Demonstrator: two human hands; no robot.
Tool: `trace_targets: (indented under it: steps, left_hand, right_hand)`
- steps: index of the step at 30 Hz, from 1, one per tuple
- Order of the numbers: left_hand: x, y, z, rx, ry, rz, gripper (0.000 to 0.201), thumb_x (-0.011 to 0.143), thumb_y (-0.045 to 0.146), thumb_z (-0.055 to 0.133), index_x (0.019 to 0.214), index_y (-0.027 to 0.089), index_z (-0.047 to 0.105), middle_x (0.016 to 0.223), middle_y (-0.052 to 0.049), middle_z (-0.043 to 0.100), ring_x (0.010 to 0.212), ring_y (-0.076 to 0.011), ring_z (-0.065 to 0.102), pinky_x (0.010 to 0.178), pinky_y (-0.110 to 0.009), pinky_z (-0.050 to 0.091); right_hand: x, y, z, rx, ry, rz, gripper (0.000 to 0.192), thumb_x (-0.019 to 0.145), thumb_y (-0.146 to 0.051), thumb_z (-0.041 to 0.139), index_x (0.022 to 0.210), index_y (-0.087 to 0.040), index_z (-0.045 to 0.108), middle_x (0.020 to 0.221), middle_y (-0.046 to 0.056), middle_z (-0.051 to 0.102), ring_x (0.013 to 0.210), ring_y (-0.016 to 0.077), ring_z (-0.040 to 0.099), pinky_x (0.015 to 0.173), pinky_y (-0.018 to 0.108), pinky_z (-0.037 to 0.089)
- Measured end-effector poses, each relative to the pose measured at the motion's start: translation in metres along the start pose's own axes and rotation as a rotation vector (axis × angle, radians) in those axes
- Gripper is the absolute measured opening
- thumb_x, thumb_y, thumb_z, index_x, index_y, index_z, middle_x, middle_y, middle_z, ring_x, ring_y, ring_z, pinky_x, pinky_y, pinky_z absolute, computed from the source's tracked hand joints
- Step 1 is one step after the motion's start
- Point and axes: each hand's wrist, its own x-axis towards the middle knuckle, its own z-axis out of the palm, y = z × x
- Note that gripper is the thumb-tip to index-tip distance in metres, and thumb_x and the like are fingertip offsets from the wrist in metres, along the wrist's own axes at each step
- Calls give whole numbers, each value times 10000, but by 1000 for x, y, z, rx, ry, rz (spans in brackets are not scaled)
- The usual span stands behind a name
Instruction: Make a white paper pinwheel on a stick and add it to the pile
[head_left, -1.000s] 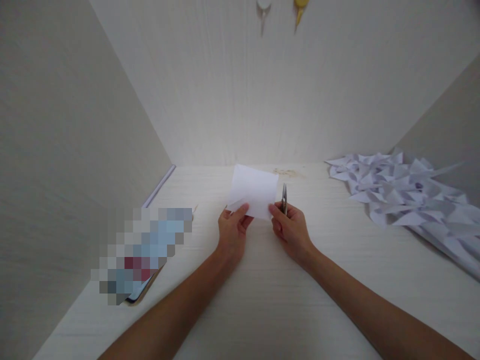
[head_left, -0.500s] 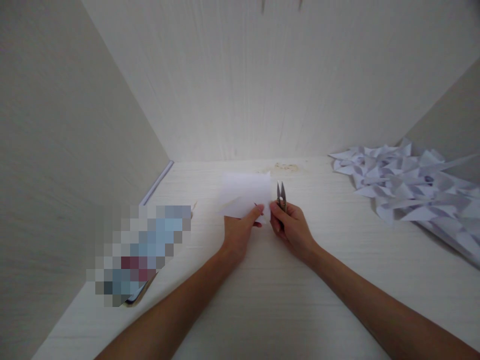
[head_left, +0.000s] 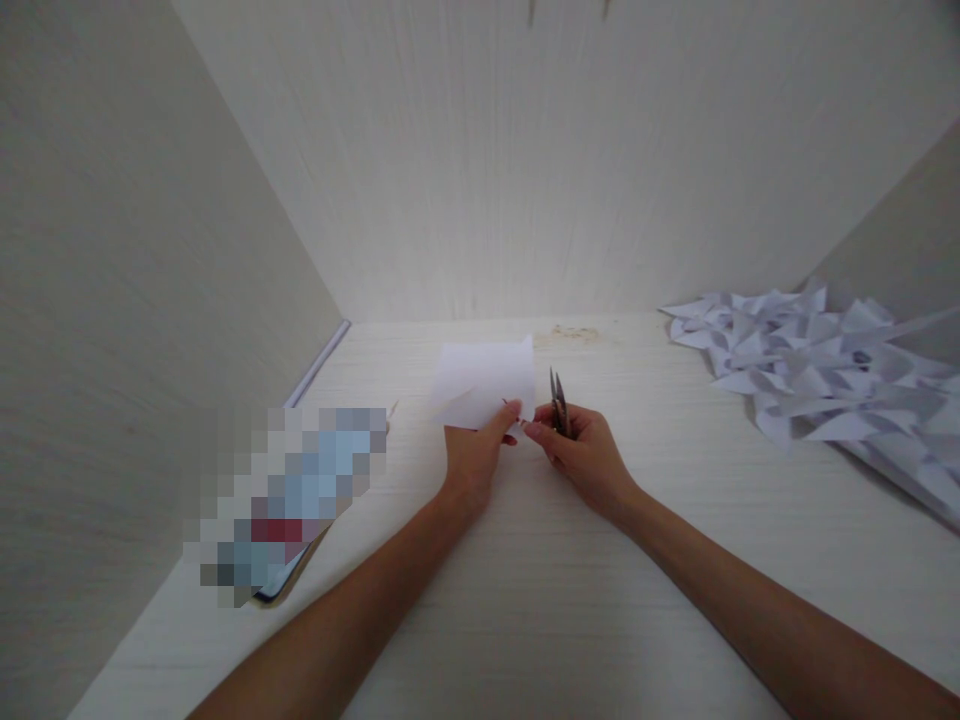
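Blurred object (head_left: 289, 500): a flat item is seen at the left of the table (head_left: 525, 600), pixelated, so its kind cannot be told; a dark rounded corner shows at its near end.
Strip (head_left: 321, 366): a thin pale strip is laid along the foot of the left wall, its long axis running away from the viewer.
Left hand (head_left: 472, 455): closed in a pinch on the near edge of the paper, thumb on top.
Paper (head_left: 484, 380): a white, smooth, roughly rectangular sheet is held just above the middle of the table, its long axis lying left to right; a small notch is seen in the top edge near the right corner.
Right hand (head_left: 581, 460): curled around the snips, with the fingertips just beside the paper's right lower corner; contact with the sheet seems likely but cannot be told for sure.
Snips (head_left: 559, 400): small metal blades are pointed up and away from the viewer, slightly parted, just right of the paper.
Paper scraps (head_left: 817, 375): a loose heap of white angular offcuts is spread on the right of the table.
Table: pale, with a fine wood grain.
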Motion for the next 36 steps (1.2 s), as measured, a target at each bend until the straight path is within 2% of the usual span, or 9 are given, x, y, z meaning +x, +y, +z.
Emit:
trace_targets:
  steps: [4, 20, 25, 31, 36]
  left_hand:
    - [-1, 0, 0, 32, -16, 14, 157, 559, 254, 692, 648, 156, 609, 657, -15, 619, 591, -118, 553, 430, -187, 406]
    - [-2, 0, 0, 8, -97, -18, 161, 548, 243, 694, 662, 160, 616, 659, -7, 622, 589, -115, 555, 419, -183, 401]
    - [-1, -1, 0, 53, -123, -23, 140, 569, 251, 671, 658, 159, 615, 649, -11, 626, 557, -119, 551, 411, -200, 405]
    - [0, 0, -2, 103, -135, 28, 106, 594, 253, 654, 616, 163, 602, 615, -6, 608, 531, -117, 534, 418, -213, 420]
    - [9, -2, -6, 42, -73, 82, 145, 647, 297, 611, 596, 170, 567, 580, 11, 560, 514, -101, 511, 421, -202, 408]
  right_hand:
    - [0, -1, 0, -6, 34, 9, 262, 587, -377, 704, 621, -164, 555, 402, -88, 368, 359, 41, 277, 342, 203, 171]
    - [0, -1, -1, 36, 41, 17, 324, 597, -421, 703, 567, -165, 507, 381, -85, 369, 348, 31, 262, 337, 192, 165]
    - [-1, -2, -1, 84, 32, 52, 345, 548, -413, 735, 563, -171, 488, 368, -95, 347, 340, 31, 259, 334, 190, 156]
    - [-1, -1, -1, 110, -15, 49, 332, 581, -417, 713, 597, -172, 491, 391, -95, 366, 340, 27, 260, 336, 191, 160]
    - [-1, -7, 0, 250, -141, 124, 349, 707, -516, 558, 739, -169, 545, 477, -79, 406, 351, 32, 290, 335, 186, 172]
